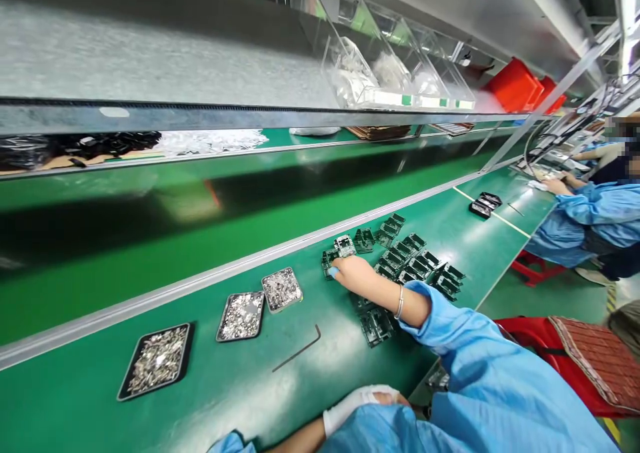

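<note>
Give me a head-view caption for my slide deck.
Right hand reaches into green circuit-board assemblies on the green bench, beside three trays of metal parts.

No lettering, number or brand can be read anywhere here. The green-and-white strips on the clear bins (400,73), up and beyond the reaching right hand (350,271), are too small to read. The parts (400,256) at its fingertips and the trays (240,316) to its left bear no legible marks.
</note>
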The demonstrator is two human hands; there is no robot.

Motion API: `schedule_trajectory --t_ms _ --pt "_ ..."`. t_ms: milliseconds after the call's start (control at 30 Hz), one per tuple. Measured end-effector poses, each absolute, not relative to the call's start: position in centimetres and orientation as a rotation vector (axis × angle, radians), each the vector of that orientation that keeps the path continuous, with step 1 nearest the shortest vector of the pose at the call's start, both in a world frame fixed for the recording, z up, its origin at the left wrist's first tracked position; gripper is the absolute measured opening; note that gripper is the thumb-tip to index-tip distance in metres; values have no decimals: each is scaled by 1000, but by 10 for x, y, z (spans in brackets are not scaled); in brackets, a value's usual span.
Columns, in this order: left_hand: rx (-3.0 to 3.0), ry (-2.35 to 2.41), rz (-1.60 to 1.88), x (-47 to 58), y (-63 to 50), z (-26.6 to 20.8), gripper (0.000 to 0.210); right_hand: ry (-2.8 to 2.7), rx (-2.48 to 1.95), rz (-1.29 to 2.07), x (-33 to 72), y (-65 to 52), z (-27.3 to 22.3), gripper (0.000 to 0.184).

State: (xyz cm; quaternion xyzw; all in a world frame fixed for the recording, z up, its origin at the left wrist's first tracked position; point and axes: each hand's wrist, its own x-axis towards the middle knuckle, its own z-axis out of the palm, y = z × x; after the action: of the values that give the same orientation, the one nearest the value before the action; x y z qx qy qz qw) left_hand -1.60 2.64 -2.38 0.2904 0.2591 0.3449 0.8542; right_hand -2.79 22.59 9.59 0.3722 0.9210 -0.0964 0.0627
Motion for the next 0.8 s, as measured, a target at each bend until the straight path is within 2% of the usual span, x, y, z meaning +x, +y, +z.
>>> schedule_trajectory --t_ms 200,433,600,733,800 --pt "571 614 707 -13 25 -18 71 2809 1447 -268 -14 275 110 29" --pt "631 635 719 -16 26 -12 72 2658 1520 -183 -19 299 95 25" --pt "667 618 734 -16 25 -16 53 2619 1516 -150 -10 286 108 28" --pt "659 600 731 -13 26 -24 71 2752 1451 -177 27 246 116 39" --pt "645 591 723 -12 26 -27 74 2984 1290 -313 52 214 106 40"
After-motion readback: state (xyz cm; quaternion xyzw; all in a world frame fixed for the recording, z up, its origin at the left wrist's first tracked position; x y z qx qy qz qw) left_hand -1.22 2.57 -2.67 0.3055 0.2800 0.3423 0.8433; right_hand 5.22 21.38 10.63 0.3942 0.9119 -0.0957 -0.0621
